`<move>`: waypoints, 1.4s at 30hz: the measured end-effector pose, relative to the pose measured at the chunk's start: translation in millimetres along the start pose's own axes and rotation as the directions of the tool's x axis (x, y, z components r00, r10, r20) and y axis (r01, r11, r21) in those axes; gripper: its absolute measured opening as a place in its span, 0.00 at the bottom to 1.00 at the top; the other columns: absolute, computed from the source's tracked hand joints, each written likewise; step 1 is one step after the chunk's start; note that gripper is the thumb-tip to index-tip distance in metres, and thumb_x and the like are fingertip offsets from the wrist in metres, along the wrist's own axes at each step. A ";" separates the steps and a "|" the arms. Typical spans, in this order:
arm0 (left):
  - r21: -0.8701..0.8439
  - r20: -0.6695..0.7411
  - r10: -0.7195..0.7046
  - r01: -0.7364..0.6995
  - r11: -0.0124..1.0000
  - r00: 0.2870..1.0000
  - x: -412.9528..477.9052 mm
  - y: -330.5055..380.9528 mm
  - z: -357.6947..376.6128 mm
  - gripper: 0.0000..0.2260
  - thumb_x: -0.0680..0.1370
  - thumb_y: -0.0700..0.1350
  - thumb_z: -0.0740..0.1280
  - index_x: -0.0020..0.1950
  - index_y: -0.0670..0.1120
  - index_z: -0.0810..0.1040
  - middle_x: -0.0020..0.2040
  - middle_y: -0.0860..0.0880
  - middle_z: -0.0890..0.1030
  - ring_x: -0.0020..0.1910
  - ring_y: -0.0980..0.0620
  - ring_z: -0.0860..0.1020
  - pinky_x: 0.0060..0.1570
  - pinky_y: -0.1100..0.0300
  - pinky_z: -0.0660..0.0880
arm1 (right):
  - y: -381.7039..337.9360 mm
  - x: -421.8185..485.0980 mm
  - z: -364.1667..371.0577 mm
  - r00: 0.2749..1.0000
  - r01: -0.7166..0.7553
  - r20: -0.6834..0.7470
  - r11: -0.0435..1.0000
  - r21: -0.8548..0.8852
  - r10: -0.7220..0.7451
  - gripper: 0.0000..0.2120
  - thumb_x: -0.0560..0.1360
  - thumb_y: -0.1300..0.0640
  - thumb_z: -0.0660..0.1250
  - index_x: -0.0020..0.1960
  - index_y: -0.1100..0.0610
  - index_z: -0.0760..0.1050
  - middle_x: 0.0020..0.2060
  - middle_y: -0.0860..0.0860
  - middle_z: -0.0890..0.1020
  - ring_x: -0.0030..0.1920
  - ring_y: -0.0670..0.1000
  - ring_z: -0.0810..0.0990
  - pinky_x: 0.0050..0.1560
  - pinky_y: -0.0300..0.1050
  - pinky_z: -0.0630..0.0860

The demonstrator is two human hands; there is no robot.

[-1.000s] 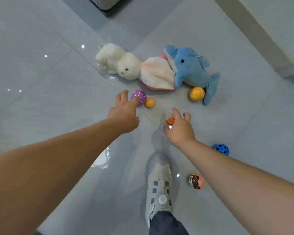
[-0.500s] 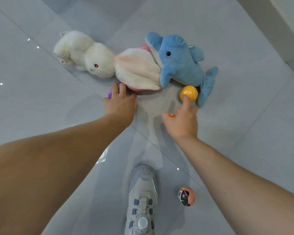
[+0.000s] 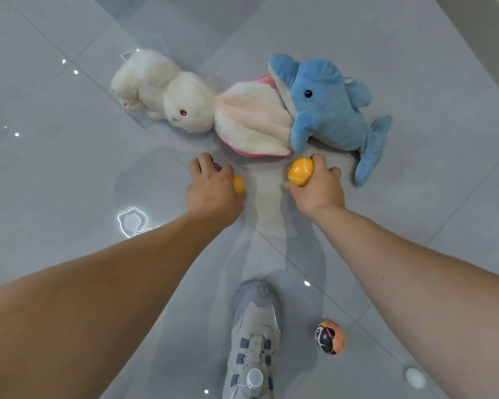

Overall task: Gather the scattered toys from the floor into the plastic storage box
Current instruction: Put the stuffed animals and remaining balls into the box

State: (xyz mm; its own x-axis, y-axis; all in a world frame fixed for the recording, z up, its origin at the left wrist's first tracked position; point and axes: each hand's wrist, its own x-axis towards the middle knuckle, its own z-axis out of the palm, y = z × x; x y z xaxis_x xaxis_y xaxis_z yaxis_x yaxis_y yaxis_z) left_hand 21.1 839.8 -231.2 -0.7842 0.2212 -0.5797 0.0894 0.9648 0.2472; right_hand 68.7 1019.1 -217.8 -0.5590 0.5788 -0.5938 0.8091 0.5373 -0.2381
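My right hand (image 3: pixel 319 188) is closed around an orange ball (image 3: pixel 300 171) just in front of the blue plush dolphin (image 3: pixel 326 108). My left hand (image 3: pixel 212 191) covers a purple ball (image 3: pixel 216 167), of which only a sliver shows, with a small yellow ball (image 3: pixel 238 184) at its thumb side. A white plush rabbit (image 3: pixel 182 96) with pink-lined ears lies on the floor beyond both hands, its ears against the dolphin. A pink ball with a panda face (image 3: pixel 329 337) rests on the floor near my right forearm. No storage box is in view.
My grey shoe (image 3: pixel 252 341) stands on the glossy grey tile floor (image 3: pixel 69 168) below the hands. A pale wall base runs along the upper right corner.
My right hand has closed around the orange ball, which it only touched with a fingertip before. My left hand has settled lower over the purple ball. The small orange piece seen by my right hand is hidden.
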 end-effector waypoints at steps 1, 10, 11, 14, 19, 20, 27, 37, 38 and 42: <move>-0.097 0.040 -0.058 0.062 0.993 0.997 -8.7 -2.2 -1.3 0.19 0.75 0.56 0.67 0.60 0.46 0.74 0.66 0.43 0.62 0.67 0.42 0.59 0.48 0.49 0.72 | -2.7 -12.5 3.6 1.000 0.001 0.015 0.999 0.050 -0.002 0.30 0.69 0.44 0.75 0.65 0.50 0.67 0.59 0.58 0.70 0.46 0.61 0.76 0.50 0.47 0.72; -0.736 0.423 -0.351 0.543 0.404 0.835 -98.0 -57.7 -29.1 0.22 0.63 0.68 0.66 0.48 0.56 0.79 0.58 0.42 0.75 0.60 0.42 0.76 0.53 0.43 0.79 | -22.1 -161.6 21.6 0.972 -0.033 0.229 0.934 0.355 -0.053 0.28 0.58 0.34 0.74 0.53 0.43 0.72 0.52 0.50 0.79 0.47 0.50 0.81 0.47 0.49 0.80; -0.771 0.429 -0.354 0.541 0.335 0.831 -111.2 -70.3 -38.0 0.20 0.64 0.67 0.67 0.46 0.55 0.79 0.57 0.41 0.76 0.55 0.44 0.78 0.50 0.45 0.81 | -30.3 -177.5 23.9 0.968 -0.019 0.241 0.938 0.347 -0.070 0.28 0.58 0.34 0.74 0.53 0.43 0.72 0.52 0.49 0.79 0.47 0.49 0.81 0.48 0.49 0.80; -0.872 0.368 -0.339 0.448 0.198 0.866 -151.7 -111.6 -79.3 0.14 0.74 0.57 0.69 0.49 0.47 0.80 0.48 0.45 0.76 0.42 0.50 0.76 0.42 0.50 0.83 | -69.5 -226.4 33.2 0.949 0.072 0.267 0.941 0.332 -0.167 0.26 0.59 0.36 0.75 0.53 0.43 0.73 0.51 0.48 0.79 0.48 0.49 0.81 0.47 0.47 0.79; -0.948 0.229 -0.358 0.290 0.128 0.905 -219.5 -212.8 -161.4 0.11 0.79 0.52 0.67 0.50 0.44 0.77 0.42 0.48 0.73 0.40 0.53 0.75 0.46 0.48 0.83 | -167.1 -318.6 58.4 0.856 0.294 0.306 0.879 0.376 -0.418 0.21 0.64 0.46 0.78 0.53 0.45 0.73 0.50 0.46 0.79 0.47 0.45 0.79 0.43 0.37 0.75; -0.961 0.217 -0.375 0.265 0.080 0.901 -236.9 -239.4 -179.4 0.10 0.79 0.52 0.67 0.49 0.45 0.76 0.41 0.48 0.73 0.41 0.52 0.75 0.46 0.48 0.82 | -190.3 -342.7 68.1 0.827 0.352 0.299 0.852 0.387 -0.477 0.22 0.64 0.46 0.78 0.53 0.45 0.73 0.51 0.46 0.78 0.47 0.44 0.79 0.45 0.37 0.75; -0.973 0.066 -0.548 0.176 0.152 0.834 -347.8 -427.1 -229.9 0.14 0.78 0.54 0.68 0.49 0.42 0.77 0.41 0.43 0.77 0.40 0.47 0.78 0.44 0.48 0.81 | -302.2 -495.7 149.1 0.520 0.742 0.308 0.600 0.300 -0.796 0.30 0.64 0.45 0.77 0.62 0.50 0.72 0.55 0.48 0.72 0.53 0.48 0.77 0.50 0.42 0.76; -0.759 0.331 -0.648 0.601 0.250 0.687 -373.0 -565.4 -111.3 0.22 0.71 0.64 0.63 0.60 0.54 0.77 0.62 0.43 0.72 0.61 0.41 0.74 0.61 0.43 0.75 | -297.8 -539.0 304.4 0.425 0.903 0.611 0.363 -0.231 -0.668 0.28 0.67 0.52 0.75 0.64 0.53 0.70 0.65 0.55 0.68 0.64 0.60 0.69 0.55 0.52 0.74; -0.689 0.303 -0.647 0.630 0.358 0.699 -367.8 -569.2 -103.2 0.24 0.74 0.62 0.62 0.66 0.52 0.74 0.66 0.42 0.67 0.66 0.39 0.67 0.66 0.43 0.69 | -295.9 -532.3 315.2 0.459 0.886 0.635 0.378 -0.269 -0.622 0.28 0.68 0.52 0.74 0.66 0.53 0.69 0.66 0.56 0.67 0.66 0.60 0.67 0.56 0.53 0.74; -0.482 0.241 -0.565 0.603 0.636 0.789 -350.3 -583.9 -81.3 0.23 0.77 0.55 0.60 0.72 0.51 0.68 0.77 0.36 0.53 0.77 0.37 0.46 0.73 0.41 0.54 | -293.6 -511.3 344.4 0.490 0.852 0.687 0.463 -0.245 -0.537 0.36 0.68 0.50 0.74 0.72 0.48 0.63 0.70 0.55 0.63 0.71 0.60 0.61 0.61 0.56 0.74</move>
State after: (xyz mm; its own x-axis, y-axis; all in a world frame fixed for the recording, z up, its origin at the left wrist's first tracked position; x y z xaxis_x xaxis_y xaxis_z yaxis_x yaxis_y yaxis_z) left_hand 193.6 187.4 -109.3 -0.5213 -0.3362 -0.7843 -0.7114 0.6788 0.1819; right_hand 179.4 354.1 -109.1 -0.5834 -0.4265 -0.6912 -0.1461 0.8922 -0.4273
